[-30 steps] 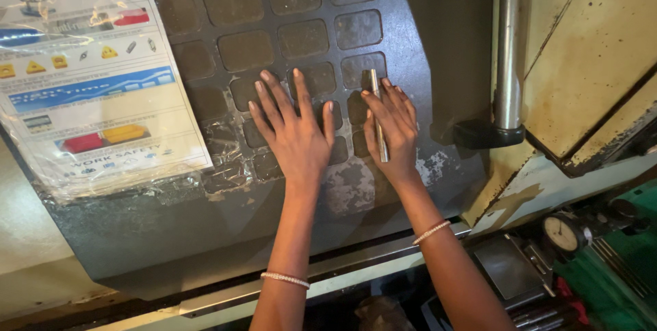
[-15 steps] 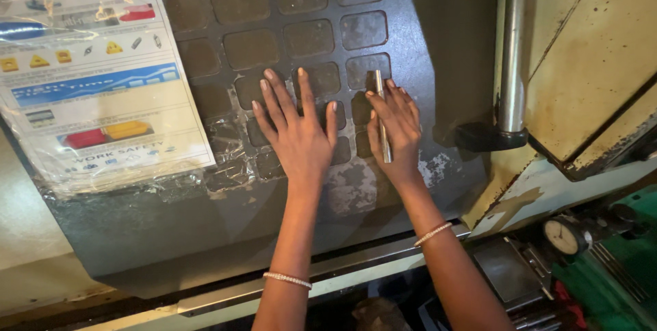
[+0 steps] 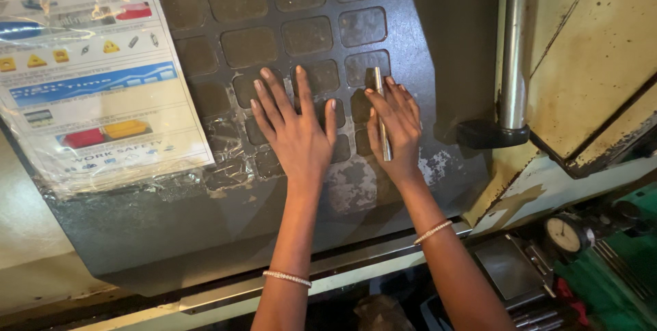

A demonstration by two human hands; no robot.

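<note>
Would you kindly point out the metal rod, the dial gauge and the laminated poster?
metal rod (image 3: 382,115): head view, mid-shaft.
dial gauge (image 3: 565,234): head view, white face.
laminated poster (image 3: 89,85): head view, blue band.

A worn cream-painted metal machine housing stands right, a laminated poster left; dim warm light.

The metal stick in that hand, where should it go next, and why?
Probably lift the right hand a little, so the metal stick comes off the keypad. The stick lies flat across the square keys under those fingers, while the left hand rests spread on the keys beside it, so no single key is being pressed cleanly.
</note>
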